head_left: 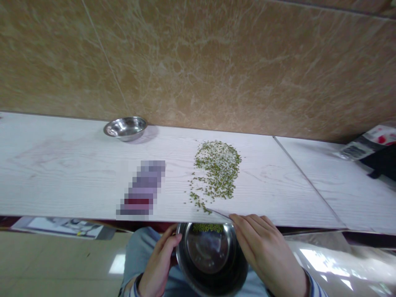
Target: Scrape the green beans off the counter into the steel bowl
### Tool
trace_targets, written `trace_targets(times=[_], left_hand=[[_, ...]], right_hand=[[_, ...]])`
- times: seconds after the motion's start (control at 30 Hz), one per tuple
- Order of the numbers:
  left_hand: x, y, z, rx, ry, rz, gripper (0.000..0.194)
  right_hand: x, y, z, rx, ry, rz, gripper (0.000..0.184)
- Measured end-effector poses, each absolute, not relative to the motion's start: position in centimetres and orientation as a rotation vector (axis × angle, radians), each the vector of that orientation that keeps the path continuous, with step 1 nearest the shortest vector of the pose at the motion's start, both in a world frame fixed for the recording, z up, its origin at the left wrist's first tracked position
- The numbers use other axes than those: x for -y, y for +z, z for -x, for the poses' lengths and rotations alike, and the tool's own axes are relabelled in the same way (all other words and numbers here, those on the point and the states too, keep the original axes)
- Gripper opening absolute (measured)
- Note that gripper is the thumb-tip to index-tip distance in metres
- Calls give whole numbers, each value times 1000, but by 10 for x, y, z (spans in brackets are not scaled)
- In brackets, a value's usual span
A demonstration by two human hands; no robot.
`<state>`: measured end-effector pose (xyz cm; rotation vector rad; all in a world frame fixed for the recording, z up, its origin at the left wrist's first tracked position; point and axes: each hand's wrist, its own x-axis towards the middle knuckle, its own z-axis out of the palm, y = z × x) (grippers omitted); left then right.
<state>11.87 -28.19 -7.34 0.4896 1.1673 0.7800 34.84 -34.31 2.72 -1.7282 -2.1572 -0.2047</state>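
Note:
My left hand [161, 255] is closed on the left rim of a deep steel bowl [213, 284], held just below the table's front edge. Small green beans [207, 227] lie inside it, along the side by the table. My right hand [266, 247] pinches a thin, flat tool [221, 215], seen nearly edge-on, so its exact kind does not show. Its tip touches the near end of a spread of green beans [219, 169] on the white tabletop, above the bowl. The right fingertips are partly hidden behind the hand.
A shallow steel bowl [125, 128] stands against the tiled wall at the back left. A blurred-out purple object [142, 187] lies left of the beans. A plastic package [355, 149] and a black item [382, 163] sit at the far right. A seam [306, 177] crosses the tabletop.

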Motion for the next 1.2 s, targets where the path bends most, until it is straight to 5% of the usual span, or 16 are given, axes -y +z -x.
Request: trace_targets(times=[1.2], left_hand=[[284,-71,-114,-1181,810,-533,42]], right_hand=[[338,27,-344,2145,-180,1759,26]])
